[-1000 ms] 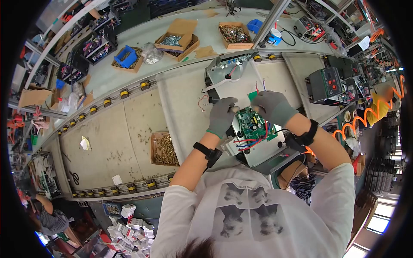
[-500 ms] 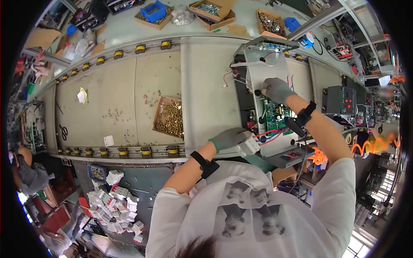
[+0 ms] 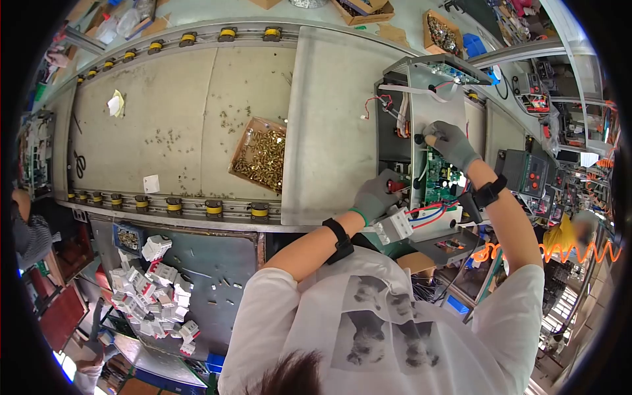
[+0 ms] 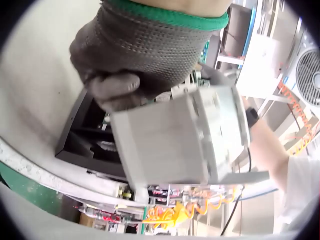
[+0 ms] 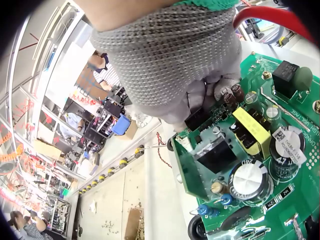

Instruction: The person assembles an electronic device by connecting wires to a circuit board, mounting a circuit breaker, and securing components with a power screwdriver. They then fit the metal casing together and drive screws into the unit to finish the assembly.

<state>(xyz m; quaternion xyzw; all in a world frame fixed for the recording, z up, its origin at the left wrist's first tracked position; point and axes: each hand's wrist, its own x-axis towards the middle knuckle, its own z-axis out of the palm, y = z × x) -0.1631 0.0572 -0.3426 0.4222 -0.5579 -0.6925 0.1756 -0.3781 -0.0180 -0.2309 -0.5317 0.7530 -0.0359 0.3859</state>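
A green circuit board (image 5: 240, 165) with capacitors and a yellow transformer lies on a metal plate (image 3: 421, 105) of an opened black device case (image 3: 388, 148). My gloved right hand (image 3: 451, 143) curls its fingers at the board's far end, with the thumb beside a black grommet; the right wrist view shows the fingertips against the board's edge. My gloved left hand (image 3: 376, 196) reaches to the case's near side, fingers bent close to a red part (image 3: 395, 186). I cannot tell what it holds there. A white circuit breaker (image 4: 165, 137) with red and blue wires (image 3: 431, 214) hangs just under that hand.
A cardboard box of brass screws (image 3: 260, 155) sits on the workbench (image 3: 336, 131) to the left, with loose screws scattered beyond. Several white breakers (image 3: 155, 289) pile on a lower surface. A black device with red knobs (image 3: 526, 170) stands at the right.
My left hand left the board, went to the breaker at the near edge, then moved right to the case. My right hand stayed at the board's far end. The head view swung round.
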